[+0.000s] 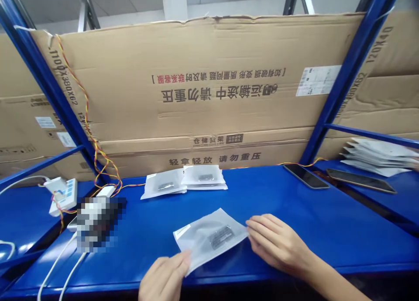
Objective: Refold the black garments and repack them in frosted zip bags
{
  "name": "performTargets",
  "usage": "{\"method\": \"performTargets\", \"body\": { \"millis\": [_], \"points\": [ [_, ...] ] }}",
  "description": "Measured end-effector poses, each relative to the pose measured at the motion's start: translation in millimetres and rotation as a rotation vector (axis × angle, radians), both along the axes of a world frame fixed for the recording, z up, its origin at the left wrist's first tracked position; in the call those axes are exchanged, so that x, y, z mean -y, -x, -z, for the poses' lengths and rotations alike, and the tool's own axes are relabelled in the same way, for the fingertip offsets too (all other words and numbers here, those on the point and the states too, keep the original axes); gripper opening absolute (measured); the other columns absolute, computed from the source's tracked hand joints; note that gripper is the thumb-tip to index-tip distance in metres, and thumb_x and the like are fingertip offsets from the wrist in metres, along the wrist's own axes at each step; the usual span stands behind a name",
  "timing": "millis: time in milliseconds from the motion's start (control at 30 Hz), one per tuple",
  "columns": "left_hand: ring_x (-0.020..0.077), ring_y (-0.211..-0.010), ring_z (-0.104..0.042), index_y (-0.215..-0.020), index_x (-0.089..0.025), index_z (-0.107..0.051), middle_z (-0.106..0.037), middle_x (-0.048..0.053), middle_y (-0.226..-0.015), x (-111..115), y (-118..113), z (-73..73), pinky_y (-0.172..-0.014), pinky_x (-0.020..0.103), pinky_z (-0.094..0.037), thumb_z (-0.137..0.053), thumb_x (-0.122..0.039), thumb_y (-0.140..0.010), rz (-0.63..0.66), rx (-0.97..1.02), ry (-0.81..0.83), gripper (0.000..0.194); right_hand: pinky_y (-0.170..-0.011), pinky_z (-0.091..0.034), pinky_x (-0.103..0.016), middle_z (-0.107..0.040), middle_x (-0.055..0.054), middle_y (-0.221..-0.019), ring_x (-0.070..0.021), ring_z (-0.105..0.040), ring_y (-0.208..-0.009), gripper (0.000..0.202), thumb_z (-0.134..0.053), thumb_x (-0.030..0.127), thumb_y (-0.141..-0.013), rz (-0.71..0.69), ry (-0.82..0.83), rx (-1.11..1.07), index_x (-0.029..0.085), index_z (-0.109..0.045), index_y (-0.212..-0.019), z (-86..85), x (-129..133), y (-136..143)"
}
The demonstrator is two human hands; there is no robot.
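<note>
A frosted white zip bag [199,235] is held just above the blue shelf near its front, tilted a little. Through its film shows a dark, flat rectangular item with fine print that I cannot read. My left hand [165,275] pinches the bag's near left corner between thumb and fingers. At the right corner, my right hand [278,244] grips the edge, its fingers pressed together and its thumb mostly hidden. Behind it, two small piles of similar bags, a left pile [163,183] and a right pile [203,176], lie against the cardboard.
A black phone [306,176] lies at the back right, with another phone [362,181] beyond the post. Stacked bags [376,154] sit on the right shelf near a person's fingers. White cables, a power strip [63,196] and a blurred patch occupy the left. Blue posts and cardboard [209,52] bound the shelf [262,196].
</note>
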State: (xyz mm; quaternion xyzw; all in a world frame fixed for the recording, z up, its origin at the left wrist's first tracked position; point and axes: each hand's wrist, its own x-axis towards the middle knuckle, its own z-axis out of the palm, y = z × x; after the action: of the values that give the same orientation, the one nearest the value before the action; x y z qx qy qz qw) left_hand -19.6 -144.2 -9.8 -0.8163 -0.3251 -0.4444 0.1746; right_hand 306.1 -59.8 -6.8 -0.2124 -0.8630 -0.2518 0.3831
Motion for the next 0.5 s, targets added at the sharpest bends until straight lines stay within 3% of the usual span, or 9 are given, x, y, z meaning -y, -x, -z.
{"method": "performTargets", "body": {
  "millis": [133,233,333,400,500],
  "points": [
    [0.0237,-0.094,-0.083,-0.133,-0.017,-0.070,-0.085,0.012,-0.103,-17.2,-13.2,5.3,-0.076,0.028,-0.068,-0.052,-0.007,-0.104,0.088,0.051,-0.106,0.036,-0.108,-0.058,-0.047,-0.069,-0.019,-0.143,-0.0297,-0.065,-0.134,0.056,-0.054,0.008,-0.092,0.039,0.170,0.153,0.008,-0.059,-0.148,-4.8,4.7,28.5],
    [0.0253,-0.106,-0.081,-0.124,-0.014,-0.072,-0.084,0.012,-0.109,-24.2,-24.3,6.6,-0.088,0.031,-0.068,-0.059,-0.003,-0.100,0.100,-0.004,-0.030,0.029,-0.108,-0.059,-0.041,-0.072,-0.014,-0.139,-0.0247,-0.067,-0.130,0.047,-0.049,0.003,-0.097,0.002,0.081,0.201,0.010,-0.063,-0.142,-4.7,-8.1,35.2],
    [0.0278,-0.114,-0.078,-0.125,-0.016,-0.072,-0.082,0.011,-0.117,-28.8,-30.9,6.9,-0.093,0.036,-0.068,-0.065,-0.006,-0.098,-0.020,0.020,0.020,0.029,-0.109,-0.058,-0.042,-0.075,-0.010,-0.136,-0.0236,-0.069,-0.128,0.046,-0.043,0.000,-0.099,0.067,0.033,0.156,0.013,-0.066,-0.138,-9.7,-43.2,10.1],
    [0.0278,-0.115,-0.078,-0.127,-0.017,-0.071,-0.081,0.011,-0.120,-31.9,-33.2,8.4,-0.092,0.037,-0.068,-0.063,-0.009,-0.100,-0.108,0.036,0.048,0.030,-0.114,-0.054,-0.048,-0.070,-0.011,-0.143,-0.0253,-0.065,-0.134,0.054,-0.039,-0.002,-0.098,0.190,0.086,0.086,0.016,-0.065,-0.142,-15.5,-77.8,-17.9],
    [0.0261,-0.111,-0.079,-0.120,-0.020,-0.074,-0.083,0.008,-0.115,-34.9,-35.5,12.1,-0.089,0.035,-0.069,-0.058,-0.011,-0.102,-0.122,0.013,0.091,0.026,-0.118,-0.049,-0.052,-0.069,-0.012,-0.145,-0.0283,-0.064,-0.135,0.055,-0.041,0.002,-0.096,0.371,0.223,-0.041,0.018,-0.068,-0.142,-18.1,-133.6,-53.9]
  ]
}}
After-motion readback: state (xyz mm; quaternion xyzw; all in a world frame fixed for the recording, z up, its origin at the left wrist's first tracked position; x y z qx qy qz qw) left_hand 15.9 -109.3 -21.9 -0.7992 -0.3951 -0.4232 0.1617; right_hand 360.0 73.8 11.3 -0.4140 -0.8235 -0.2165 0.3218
